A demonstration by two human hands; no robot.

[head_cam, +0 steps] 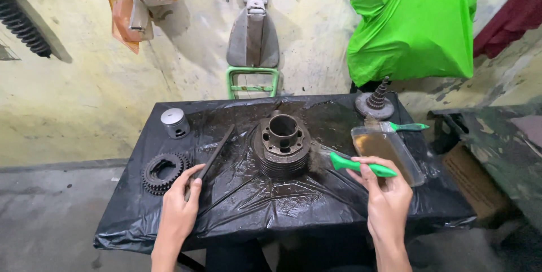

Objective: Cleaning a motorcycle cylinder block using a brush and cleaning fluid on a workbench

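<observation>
A dirty finned engine cylinder [282, 145] stands upright in the middle of a table covered with black plastic sheet [237, 204]. My right hand [387, 196] grips a green-handled brush [361, 166] whose bristles touch the cylinder's right side. My left hand [182, 207] holds the near end of a long dark metal file [213, 156] that lies slanted on the sheet, left of the cylinder.
A toothed gear [164, 171] lies at the left, a silver piston [174, 122] behind it. A clear tray of brown liquid [387, 150] with a second green brush [407, 127] sits at the right, a gear shaft [375, 102] behind. A green bag [415, 23] hangs on the wall.
</observation>
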